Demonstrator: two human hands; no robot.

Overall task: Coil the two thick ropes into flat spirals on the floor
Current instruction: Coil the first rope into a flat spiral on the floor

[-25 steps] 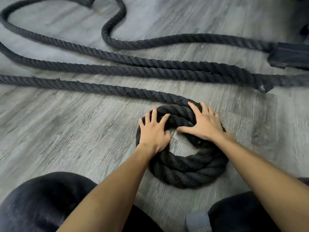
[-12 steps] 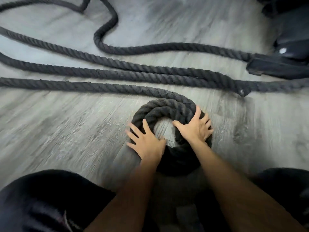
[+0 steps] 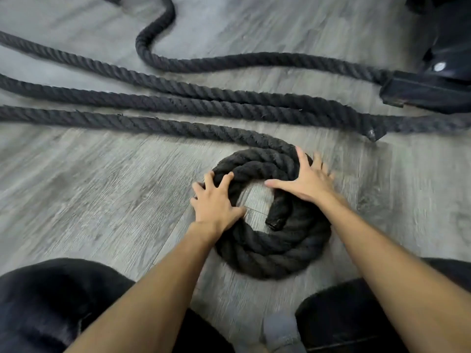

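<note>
ok so compared to half a sec ago both hands have walked round the coil. The left hand went from about 8 o'clock up to 9-10, and it's clawed over the turns with the thumb hooked on the inner edge. The right hand slid from 3 to about 1-2 and lies flat, fingers spread, just pressing down. The inner rope end is uncovered now. Looks like a re-grip for another twist, so I'd say it's early days.

Count: one coil on the floor with roughly two turns, one feed line leaving at 12, three more loose runs beyond it, and one capped end at 2. Can't trace which run is which rope.
</note>
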